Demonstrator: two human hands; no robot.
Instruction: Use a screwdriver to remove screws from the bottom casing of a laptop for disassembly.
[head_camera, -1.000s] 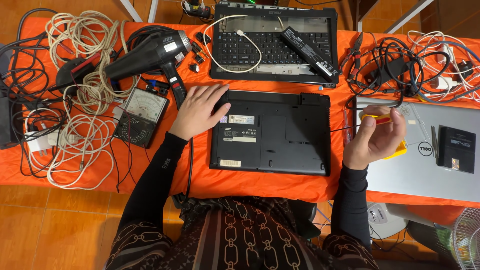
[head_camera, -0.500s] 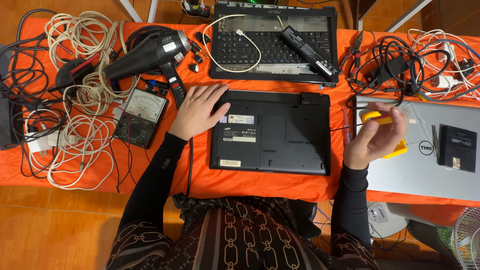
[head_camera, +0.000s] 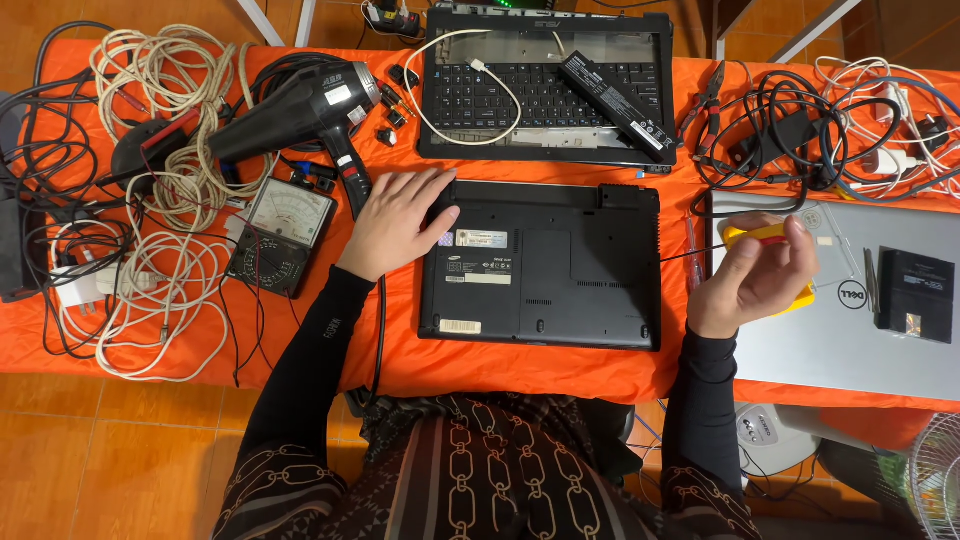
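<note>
Person at orange-covered table (head_camera: 560, 370), black laptop (head_camera: 545, 265) lying upside down in front, base panel up. Left hand (head_camera: 398, 222) flat and open on laptop's top-left corner, fingers spread, gripping nothing, just pinning the case. Right hand (head_camera: 752, 272) off to the right of the laptop, curled shut around a yellow-and-red handled screwdriver (head_camera: 765, 238); the tip can't be seen, looks hidden behind fingers. Hand hovers over the edge of a silver laptop (head_camera: 850, 330), not touching the black one.

Other stuff: keyboard deck (head_camera: 545, 90) with long black battery (head_camera: 612, 98) lying on it beyond the laptop, black hair dryer (head_camera: 295, 110) and analog multimeter (head_camera: 280, 230) just beside the left hand, white cable tangle (head_camera: 150, 250) far left, black cable pile (head_camera: 780, 130) upper right.

Judgement on the step: appears to be readying the driver for base screws. Doing it well means keeping the left palm weight on the case so it can't slide on the cloth, seating the tip square and upright in the screw head before turning, and keeping loose screws clear of the cable mess.
</note>
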